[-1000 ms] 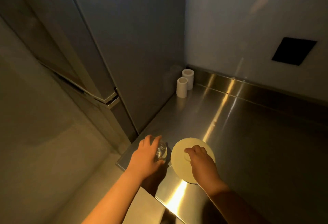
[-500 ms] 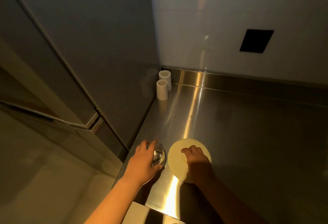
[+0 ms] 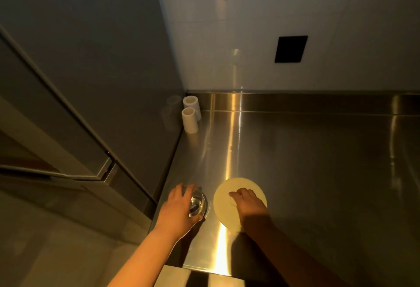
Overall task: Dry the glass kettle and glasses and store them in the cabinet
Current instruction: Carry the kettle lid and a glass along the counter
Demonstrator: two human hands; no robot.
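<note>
- We stand at a brushed steel counter (image 3: 295, 161) set into a dim corner, with a pale wall behind it and a tall grey cabinet panel (image 3: 102, 59) closing off its left side.
- On the wall we see 1 dark square plate (image 3: 291, 49). In the far corner of the counter stand 2 white cylinders (image 3: 191, 113), upright, close together and just beside the panel.
- Our left hand (image 3: 179, 210) wraps its fingers over the top of a clear glass (image 3: 198, 202), which sits on the counter near the front left edge, just beside the panel's foot.
- Our right hand (image 3: 248, 202) rests on a pale round disc (image 3: 227, 202) lying flat on the counter, just beside the glass. The fingers curl down onto a small raised part at its middle; we cannot tell whether they pinch it or only press on it.
- We cannot say what the disc is; it may be a lid or a coaster.
- As for progress, we judge the task to be in its early or middle part: 1 glass is in hand and not yet stored.
- No glass kettle, no other glasses and no drying cloth show here, so we cannot tell how much is already dried.
- What appears to be left: drying this glass if it is wet, then carrying it to the cabinet.
</note>
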